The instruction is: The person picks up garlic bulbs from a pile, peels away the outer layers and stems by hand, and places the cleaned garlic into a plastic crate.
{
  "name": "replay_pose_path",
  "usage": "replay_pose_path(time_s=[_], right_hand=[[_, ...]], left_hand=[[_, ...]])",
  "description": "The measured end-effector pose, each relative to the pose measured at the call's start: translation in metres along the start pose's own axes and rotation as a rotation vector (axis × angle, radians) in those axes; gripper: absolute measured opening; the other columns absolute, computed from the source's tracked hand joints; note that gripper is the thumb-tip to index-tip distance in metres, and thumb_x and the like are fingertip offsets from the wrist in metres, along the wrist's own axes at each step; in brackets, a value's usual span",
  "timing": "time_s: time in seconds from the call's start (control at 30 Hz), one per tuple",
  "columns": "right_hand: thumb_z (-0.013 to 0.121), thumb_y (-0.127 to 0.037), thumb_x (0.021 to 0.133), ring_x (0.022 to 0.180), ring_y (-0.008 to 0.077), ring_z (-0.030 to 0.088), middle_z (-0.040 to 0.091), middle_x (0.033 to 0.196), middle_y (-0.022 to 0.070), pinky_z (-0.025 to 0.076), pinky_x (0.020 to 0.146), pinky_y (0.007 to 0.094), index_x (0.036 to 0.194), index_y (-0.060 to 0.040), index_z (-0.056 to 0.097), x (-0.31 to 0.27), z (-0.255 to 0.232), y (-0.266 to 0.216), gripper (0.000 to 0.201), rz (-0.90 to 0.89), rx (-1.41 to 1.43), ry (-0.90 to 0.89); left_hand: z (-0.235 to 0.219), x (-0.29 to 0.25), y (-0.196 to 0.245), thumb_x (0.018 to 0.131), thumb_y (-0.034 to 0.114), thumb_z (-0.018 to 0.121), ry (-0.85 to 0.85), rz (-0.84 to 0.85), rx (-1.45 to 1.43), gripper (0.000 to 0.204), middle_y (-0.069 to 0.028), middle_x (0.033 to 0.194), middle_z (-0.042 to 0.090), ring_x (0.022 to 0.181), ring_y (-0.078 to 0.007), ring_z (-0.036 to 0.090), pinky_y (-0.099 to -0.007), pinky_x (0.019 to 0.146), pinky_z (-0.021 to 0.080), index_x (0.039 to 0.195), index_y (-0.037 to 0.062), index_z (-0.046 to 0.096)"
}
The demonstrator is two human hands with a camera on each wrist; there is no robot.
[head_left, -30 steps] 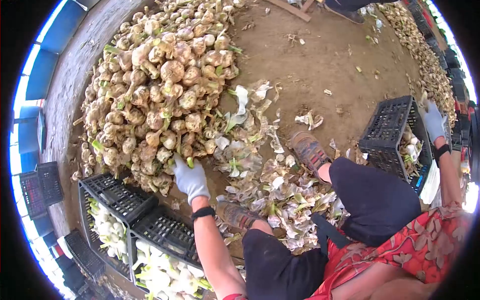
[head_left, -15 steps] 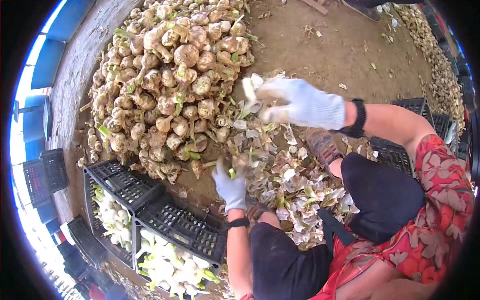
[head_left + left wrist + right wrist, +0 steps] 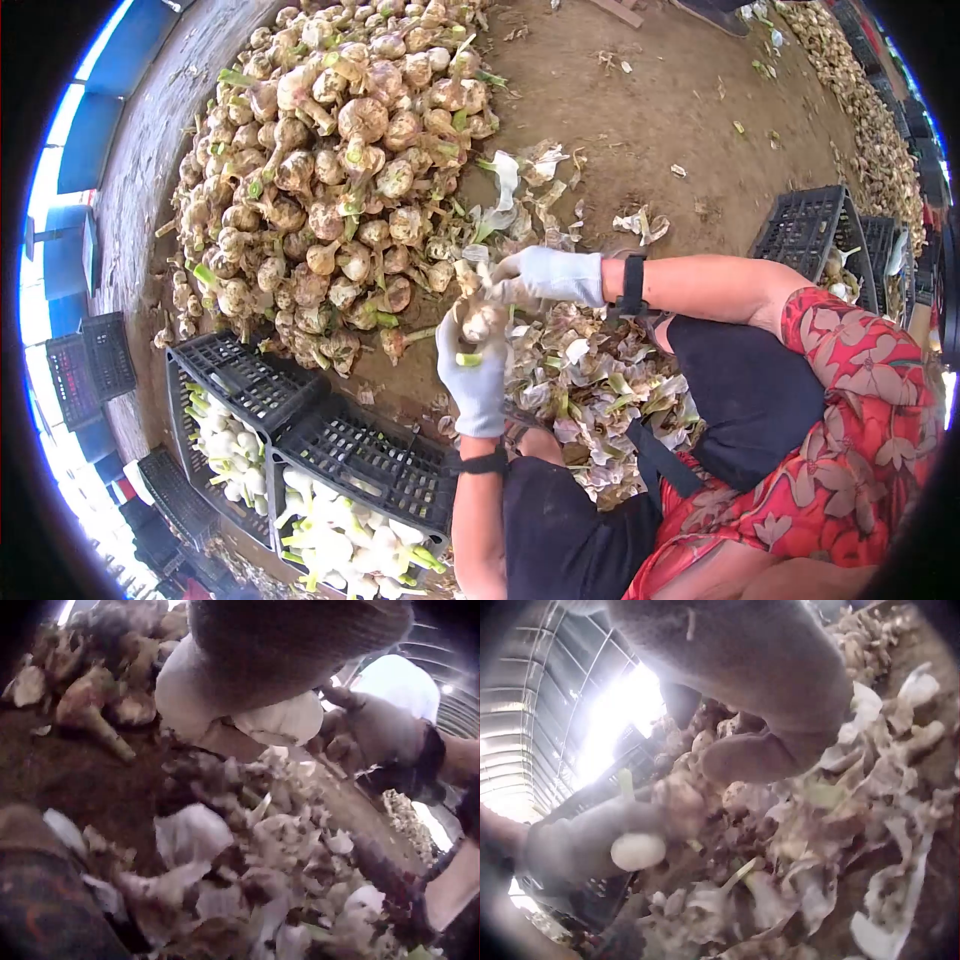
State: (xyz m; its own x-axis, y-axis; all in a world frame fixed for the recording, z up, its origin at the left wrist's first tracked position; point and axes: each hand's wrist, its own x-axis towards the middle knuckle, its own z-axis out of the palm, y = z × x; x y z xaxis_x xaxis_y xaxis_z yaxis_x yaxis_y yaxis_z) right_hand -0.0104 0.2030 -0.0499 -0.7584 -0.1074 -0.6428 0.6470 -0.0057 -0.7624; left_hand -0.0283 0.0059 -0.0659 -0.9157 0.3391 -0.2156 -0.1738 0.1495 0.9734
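Both hands wear pale knit gloves and meet low at centre of the head view. Left hand (image 3: 475, 375) is curled round a garlic bulb (image 3: 482, 323), green stalk stub pointing down past the fingers. Right hand (image 3: 545, 277) reaches across from the right and pinches the top of the same bulb; whether it grips loose skin or the bulb itself cannot be told. The bulb is held in the air above the litter of peeled skins (image 3: 590, 390), just right of the big heap.

Largest first:
- Heap of unpeeled garlic (image 3: 330, 170), dirt-brown with green stalk ends, banked on the earth floor against a concrete kerb.
- Skins and trimmings spread over the ground around the person's knees.
- Two black slatted crates at lower left, side by side: nearer crate (image 3: 350, 465) and farther crate (image 3: 235, 380), both part-filled with clean white peeled bulbs showing green stems.
- Black crate at right (image 3: 800, 230), partly hidden by the arm; a few pale bulbs show in it, the rest unseen.
- More black crates stacked at far left edge (image 3: 85, 365), contents not visible.

Both wrist views are blurred and mostly blocked by glove fabric; the right wrist view is also washed out by glare.
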Motion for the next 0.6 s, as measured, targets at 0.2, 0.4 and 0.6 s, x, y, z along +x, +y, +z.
replay_pose_path(time_s=[0.2, 0.4, 0.6], right_hand=[[0.072, -0.041, 0.084, 0.07, 0.0074, 0.053, 0.064, 0.076, 0.0012, 0.046, 0.063, 0.0273, 0.092, -0.0033, 0.068, -0.011, 0.013, -0.02, 0.039, -0.251, 0.035, 0.048], [0.068, -0.026, 0.087, 0.069, 0.0114, 0.055, 0.062, 0.074, 0.0023, 0.047, 0.064, 0.0295, 0.096, 0.0007, 0.064, -0.014, 0.012, -0.016, 0.028, -0.192, 0.05, 0.006], [0.063, -0.013, 0.088, 0.065, 0.0082, 0.056, 0.063, 0.076, 0.0009, 0.046, 0.057, 0.0266, 0.096, -0.0014, 0.065, -0.012, 0.009, -0.017, 0.015, -0.128, 0.407, -0.172]], left_hand=[[0.012, -0.014, 0.024, 0.069, 0.006, 0.074, -0.012, 0.26, 0.312, 0.067, -0.0152, 0.115, 0.056, 0.107, -0.0291, 0.056, -0.0369, 0.094, 0.045, 0.13, -0.0005, 0.048], [0.018, -0.02, 0.03, 0.076, 0.012, 0.075, 0.018, -0.039, 0.081, 0.059, -0.0125, 0.115, 0.056, 0.106, -0.0222, 0.056, -0.0334, 0.094, 0.044, 0.126, -0.0047, 0.051], [0.018, -0.024, 0.041, 0.086, 0.023, 0.07, 0.006, -0.102, -0.183, 0.06, -0.0135, 0.119, 0.058, 0.104, -0.018, 0.058, -0.0307, 0.089, 0.049, 0.133, -0.0056, 0.046]])
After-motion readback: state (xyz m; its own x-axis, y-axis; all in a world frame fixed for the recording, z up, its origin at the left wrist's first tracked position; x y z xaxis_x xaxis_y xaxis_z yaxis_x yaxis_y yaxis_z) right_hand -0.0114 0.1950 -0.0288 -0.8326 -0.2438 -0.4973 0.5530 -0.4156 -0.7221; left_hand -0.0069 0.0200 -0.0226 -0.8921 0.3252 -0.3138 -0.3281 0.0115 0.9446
